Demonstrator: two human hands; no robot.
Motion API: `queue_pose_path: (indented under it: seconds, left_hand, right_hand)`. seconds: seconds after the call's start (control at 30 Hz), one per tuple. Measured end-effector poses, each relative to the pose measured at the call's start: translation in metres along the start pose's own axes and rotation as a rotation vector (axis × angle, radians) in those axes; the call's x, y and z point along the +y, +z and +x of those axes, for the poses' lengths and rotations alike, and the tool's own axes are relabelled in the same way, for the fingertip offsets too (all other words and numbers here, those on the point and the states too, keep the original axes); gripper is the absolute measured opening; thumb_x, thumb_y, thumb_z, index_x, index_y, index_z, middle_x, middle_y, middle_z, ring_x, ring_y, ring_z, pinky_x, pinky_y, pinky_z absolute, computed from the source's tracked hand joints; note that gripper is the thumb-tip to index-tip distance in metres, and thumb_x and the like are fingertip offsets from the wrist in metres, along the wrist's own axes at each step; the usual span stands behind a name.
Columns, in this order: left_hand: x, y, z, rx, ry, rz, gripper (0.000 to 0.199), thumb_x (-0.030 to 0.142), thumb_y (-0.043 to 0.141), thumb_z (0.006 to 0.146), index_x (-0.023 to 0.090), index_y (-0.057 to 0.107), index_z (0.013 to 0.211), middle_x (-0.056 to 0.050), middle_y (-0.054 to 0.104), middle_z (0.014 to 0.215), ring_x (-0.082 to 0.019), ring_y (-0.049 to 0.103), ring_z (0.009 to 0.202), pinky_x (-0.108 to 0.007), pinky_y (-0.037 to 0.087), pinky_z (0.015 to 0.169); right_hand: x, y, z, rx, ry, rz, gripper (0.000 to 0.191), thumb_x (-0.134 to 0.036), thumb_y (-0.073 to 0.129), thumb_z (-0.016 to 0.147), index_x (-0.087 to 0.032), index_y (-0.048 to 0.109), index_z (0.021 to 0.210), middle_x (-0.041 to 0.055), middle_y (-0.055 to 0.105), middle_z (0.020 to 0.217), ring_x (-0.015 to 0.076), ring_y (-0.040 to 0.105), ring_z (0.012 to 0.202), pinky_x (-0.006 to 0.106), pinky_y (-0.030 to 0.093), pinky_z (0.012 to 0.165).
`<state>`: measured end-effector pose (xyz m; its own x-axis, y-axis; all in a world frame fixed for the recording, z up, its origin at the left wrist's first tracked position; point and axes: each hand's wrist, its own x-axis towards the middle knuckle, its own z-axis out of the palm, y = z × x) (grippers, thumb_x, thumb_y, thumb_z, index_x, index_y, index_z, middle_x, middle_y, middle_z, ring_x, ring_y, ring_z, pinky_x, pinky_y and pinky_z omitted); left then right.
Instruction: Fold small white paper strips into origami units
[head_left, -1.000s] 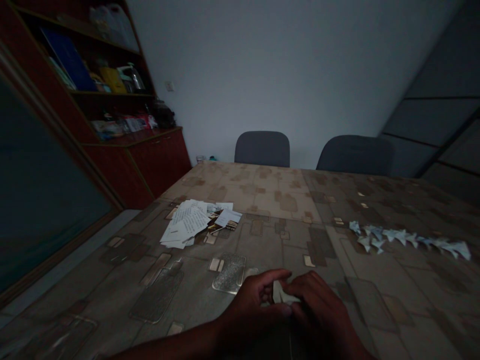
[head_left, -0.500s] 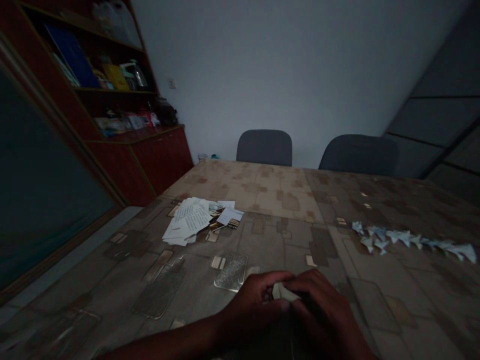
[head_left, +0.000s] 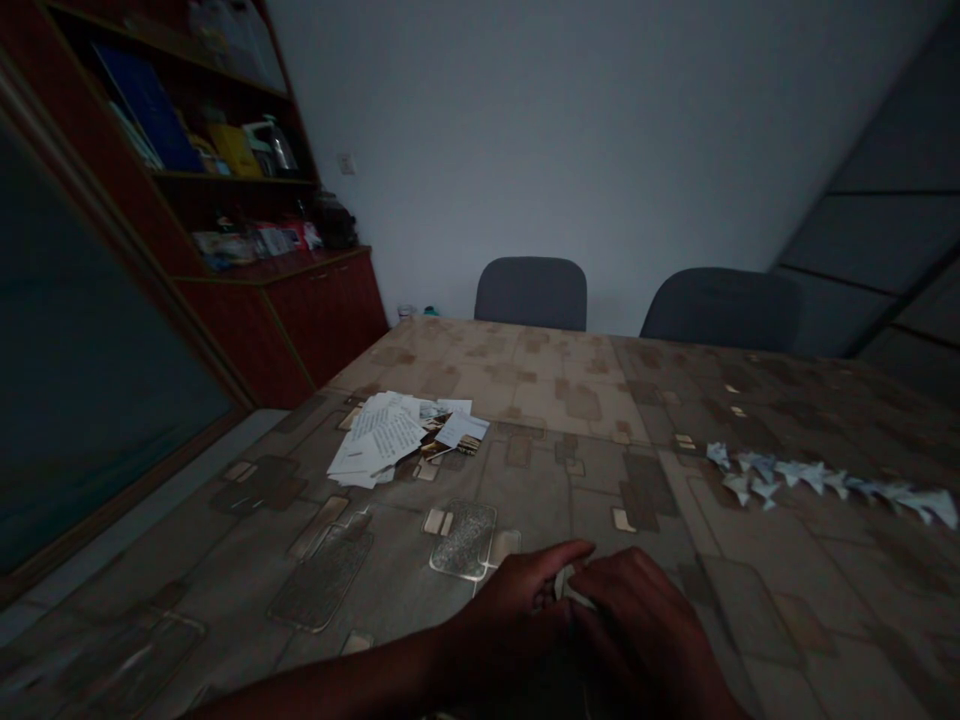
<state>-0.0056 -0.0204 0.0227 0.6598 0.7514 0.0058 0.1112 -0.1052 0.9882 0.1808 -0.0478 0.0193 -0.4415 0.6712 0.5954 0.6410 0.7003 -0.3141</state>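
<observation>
Snugly, paper point(head_left: 565, 583) between the fingers point(head_left: 616, 576).

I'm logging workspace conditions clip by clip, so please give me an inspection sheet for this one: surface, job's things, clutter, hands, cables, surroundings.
Surface: table under a patterned cover, dimly lit.
Job's things: one pale paper piece, mostly hidden by fingers; its shape cannot be told.
Clutter: overlapping printed sheets with smaller cards beside them, on the left; an uneven row of folded papers on the right.
Grippers: bare left hand and right hand, close together, both with their grip on the paper piece.
Cables: nothing seen.
Surroundings: two chairs at the far edge; red cabinet with filled shelves, left; pale wall behind.
</observation>
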Motion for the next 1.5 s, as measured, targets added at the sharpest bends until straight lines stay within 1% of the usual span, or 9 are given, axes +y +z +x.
queue_pose_path:
  seconds: [0.23,0.43,0.6,0.77,0.93,1.07,1.27,1.4,1.5]
  left_hand:
    - [0.000,0.003,0.000,0.006,-0.113,0.050,0.060,0.039,0.052,0.085,0.015,0.046,0.140,-0.008,0.067,0.092,-0.022,0.058,0.077,-0.031,0.042,0.070]
    - [-0.004,0.003,0.002,0.041,-0.109,-0.081,0.053,0.026,0.053,0.084,0.019,0.047,0.136,-0.007,0.065,0.102,-0.022,0.058,0.088,-0.031,0.042,0.076]
    - [0.001,0.004,0.006,0.053,-0.073,-0.215,0.039,0.015,0.052,0.078,0.017,0.049,0.117,-0.003,0.063,0.092,-0.017,0.057,0.081,-0.026,0.040,0.068]
    - [0.002,0.005,0.006,0.108,-0.066,-0.136,0.017,0.019,0.053,0.078,0.017,0.051,0.095,0.004,0.050,0.070,-0.012,0.046,0.065,-0.022,0.032,0.059]
    - [-0.003,0.007,0.005,0.139,-0.108,-0.101,0.016,0.023,0.060,0.079,0.016,0.055,0.093,0.008,0.041,0.065,-0.010,0.039,0.060,-0.021,0.028,0.055]
    - [-0.005,0.009,0.007,0.125,-0.139,-0.389,0.025,0.036,0.063,0.080,0.017,0.052,0.092,0.004,0.052,0.071,-0.010,0.050,0.061,-0.021,0.035,0.057]
    - [-0.010,0.010,0.012,0.131,-0.163,-0.610,0.036,0.049,0.063,0.082,0.015,0.051,0.088,0.000,0.060,0.073,-0.012,0.060,0.055,-0.023,0.043,0.055]
    - [-0.014,0.010,0.012,0.136,-0.192,-0.680,0.036,0.047,0.064,0.082,0.014,0.051,0.090,-0.002,0.063,0.077,-0.011,0.062,0.054,-0.022,0.045,0.054]
    - [-0.014,0.011,0.011,0.137,-0.188,-0.696,0.036,0.046,0.065,0.082,0.014,0.051,0.090,-0.001,0.062,0.074,-0.011,0.062,0.055,-0.022,0.045,0.055]
  right_hand:
    - [0.001,0.003,-0.003,-0.037,0.002,0.008,0.012,-0.014,0.049,0.092,-0.021,0.059,0.089,0.0032,0.067,0.078,0.0165,0.059,0.067,0.028,0.047,0.060]
    - [0.003,0.005,-0.003,0.002,0.025,0.011,0.011,-0.019,0.051,0.092,-0.019,0.057,0.102,0.0055,0.068,0.085,0.0190,0.061,0.073,0.030,0.049,0.063]
    - [0.007,0.000,-0.005,0.008,0.010,0.053,0.026,-0.009,0.054,0.088,-0.018,0.053,0.113,0.0068,0.067,0.090,0.0192,0.061,0.079,0.030,0.050,0.067]
    - [0.003,0.001,-0.002,0.024,0.010,0.064,0.008,-0.016,0.054,0.091,-0.019,0.057,0.097,0.0044,0.066,0.081,0.0177,0.060,0.071,0.028,0.048,0.062]
    - [-0.001,0.002,0.002,0.042,0.024,0.078,0.014,-0.015,0.050,0.093,-0.021,0.058,0.084,0.0008,0.064,0.071,0.0160,0.058,0.064,0.028,0.045,0.061]
    - [-0.001,-0.002,0.004,0.029,0.162,0.201,0.011,-0.018,0.051,0.092,-0.022,0.061,0.087,0.0014,0.065,0.077,0.0167,0.061,0.069,0.027,0.048,0.063]
    - [0.002,-0.001,0.001,0.006,0.613,0.585,0.021,-0.037,0.049,0.094,-0.022,0.062,0.085,0.0002,0.064,0.073,0.0169,0.063,0.067,0.025,0.050,0.060]
    - [0.002,0.004,0.000,0.016,0.729,0.817,0.024,-0.044,0.056,0.089,-0.021,0.063,0.084,0.0001,0.064,0.072,0.0175,0.064,0.069,0.026,0.050,0.061]
    - [0.002,0.005,-0.001,0.034,0.736,0.836,0.023,-0.044,0.058,0.087,-0.021,0.063,0.084,0.0002,0.064,0.071,0.0177,0.063,0.068,0.026,0.050,0.060]
